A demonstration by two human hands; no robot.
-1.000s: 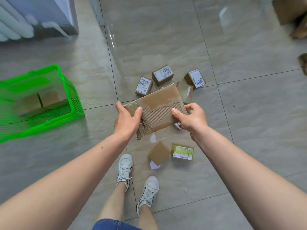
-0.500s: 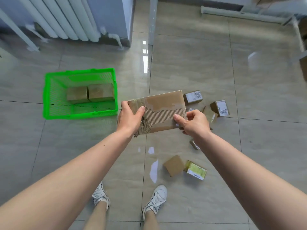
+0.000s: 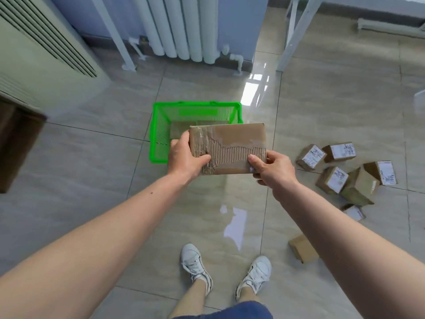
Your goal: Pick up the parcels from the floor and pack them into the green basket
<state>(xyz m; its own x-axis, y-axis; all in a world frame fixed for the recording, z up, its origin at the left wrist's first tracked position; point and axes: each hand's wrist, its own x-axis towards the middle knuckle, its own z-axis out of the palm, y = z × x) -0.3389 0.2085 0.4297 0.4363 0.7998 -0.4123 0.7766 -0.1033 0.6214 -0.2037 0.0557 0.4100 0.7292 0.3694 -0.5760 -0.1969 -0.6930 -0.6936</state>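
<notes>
I hold a flat brown cardboard parcel [image 3: 232,146] with torn tape and bare corrugation between both hands. My left hand [image 3: 184,157] grips its left end, thumb on top. My right hand [image 3: 271,168] grips its lower right corner. The parcel hangs in front of and partly over the green basket [image 3: 158,132], which stands on the tiled floor with brown parcels [image 3: 178,128] inside. Several small labelled parcels [image 3: 333,180] lie on the floor to the right, and one plain box [image 3: 302,248] lies near my right arm.
A white radiator [image 3: 184,26] and white frame legs [image 3: 296,31] stand by the blue wall behind the basket. A beige louvred unit [image 3: 46,56] and a dark wooden piece [image 3: 16,143] are at the left. My white shoes [image 3: 197,265] stand on the tiles below.
The view has swung left, so the basket now sits at the centre behind the parcel. Both hands have carried the parcel from over the floor pile to the basket's front.
</notes>
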